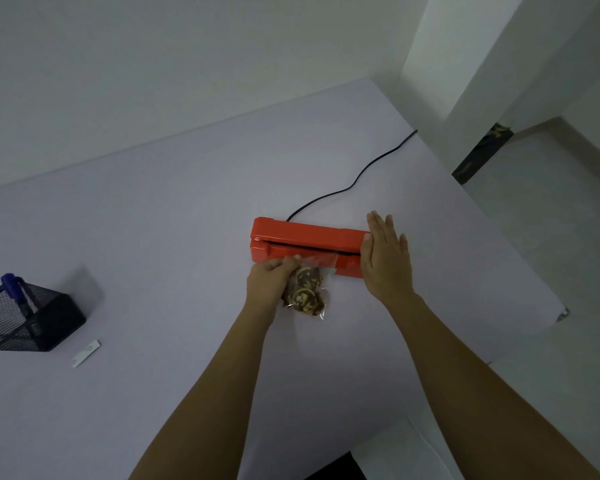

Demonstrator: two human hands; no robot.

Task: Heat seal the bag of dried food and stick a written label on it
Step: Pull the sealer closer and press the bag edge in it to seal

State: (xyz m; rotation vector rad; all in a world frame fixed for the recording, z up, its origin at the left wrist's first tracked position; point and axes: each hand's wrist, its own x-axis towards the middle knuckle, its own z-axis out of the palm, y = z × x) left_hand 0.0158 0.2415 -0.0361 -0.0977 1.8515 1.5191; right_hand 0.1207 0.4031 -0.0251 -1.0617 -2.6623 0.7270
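Observation:
An orange heat sealer (305,237) lies across the white table (153,220), its lid nearly closed over a thin dark slot. A clear bag of dried food slices (305,292) lies in front of it, with its open top edge tucked into the slot. My left hand (269,278) pinches the bag's upper left corner against the sealer's front. My right hand (385,258) lies flat with straight fingers over the sealer's right end. A small white label (85,353) lies on the table at the left.
A black mesh pen holder (28,323) with a blue marker (14,289) stands at the far left. The sealer's black cord (354,181) runs back to the table's far right edge. The table's right edge drops to a tiled floor.

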